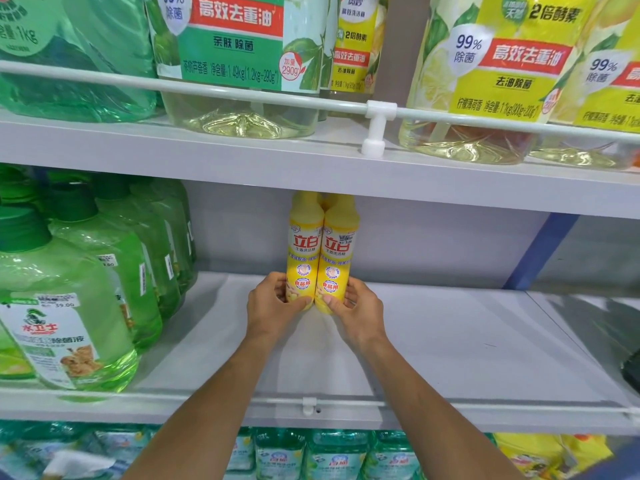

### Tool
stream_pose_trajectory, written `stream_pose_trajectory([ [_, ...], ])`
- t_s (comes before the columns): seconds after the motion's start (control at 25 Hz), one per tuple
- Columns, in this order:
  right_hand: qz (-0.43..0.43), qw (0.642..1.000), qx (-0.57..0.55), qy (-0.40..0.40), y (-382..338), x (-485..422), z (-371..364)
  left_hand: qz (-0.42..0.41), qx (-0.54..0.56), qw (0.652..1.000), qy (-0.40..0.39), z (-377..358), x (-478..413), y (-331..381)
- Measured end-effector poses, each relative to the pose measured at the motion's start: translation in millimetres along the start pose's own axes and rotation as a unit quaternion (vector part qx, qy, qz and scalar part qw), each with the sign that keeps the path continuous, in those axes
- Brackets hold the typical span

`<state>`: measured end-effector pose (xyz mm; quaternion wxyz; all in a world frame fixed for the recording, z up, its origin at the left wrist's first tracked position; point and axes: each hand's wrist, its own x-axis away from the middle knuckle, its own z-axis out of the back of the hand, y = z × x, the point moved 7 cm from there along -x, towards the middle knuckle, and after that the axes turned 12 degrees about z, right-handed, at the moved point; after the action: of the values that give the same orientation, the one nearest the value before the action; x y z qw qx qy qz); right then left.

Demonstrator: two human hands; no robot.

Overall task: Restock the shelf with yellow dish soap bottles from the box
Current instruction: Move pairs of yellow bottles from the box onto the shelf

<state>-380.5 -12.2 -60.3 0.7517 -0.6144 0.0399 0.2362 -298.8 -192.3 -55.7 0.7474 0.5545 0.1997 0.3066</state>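
Two yellow bottles (322,251) held upright, touching, on the shelf (450,341)
Gripped at the base by left hand (273,306) and right hand (356,304); green bottles (86,289) stand left; labels read "立白".

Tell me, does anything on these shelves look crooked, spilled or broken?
Nothing stands out. The two yellow bottles stand upright, side by side, one in the left hand, one in the right hand. The green bottles look tidy.

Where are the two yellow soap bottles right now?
Upright, side by side mid-shelf, the yellow bottles are held by the left hand and right hand, right of the green bottles.
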Motion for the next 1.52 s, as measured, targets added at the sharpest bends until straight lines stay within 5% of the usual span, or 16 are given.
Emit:
stream_pose_trajectory([
  [0.44, -0.015, 0.998, 0.048, -0.035, -12, -1, 4, 0.01, -0.047, 0.999, -0.023, -2, 3, 8],
  [0.56, -0.016, 0.991, 0.108, -0.076, -24, 1, 8, 0.016, -0.134, 0.991, -0.018, 6, 7, 15],
  [0.68, 0.008, 0.97, 0.207, -0.124, -41, 12, 18, 0.009, -0.268, 0.963, -0.013, 22, 23, 26],
  [0.84, 0.041, 0.91, 0.342, -0.232, -62, 35, 29, -0.068, -0.464, 0.882, -0.053, 37, 68, 43],
  [1.08, 0.107, 0.83, 0.446, -0.316, -114, 95, 34, -0.112, -0.591, 0.793, -0.093, 67, 145, 51],
  [1.52, 0.107, 0.787, 0.51, -0.33, -145, 289, 35, -0.183, -0.59, 0.78, -0.103, 115, 312, -24],
])
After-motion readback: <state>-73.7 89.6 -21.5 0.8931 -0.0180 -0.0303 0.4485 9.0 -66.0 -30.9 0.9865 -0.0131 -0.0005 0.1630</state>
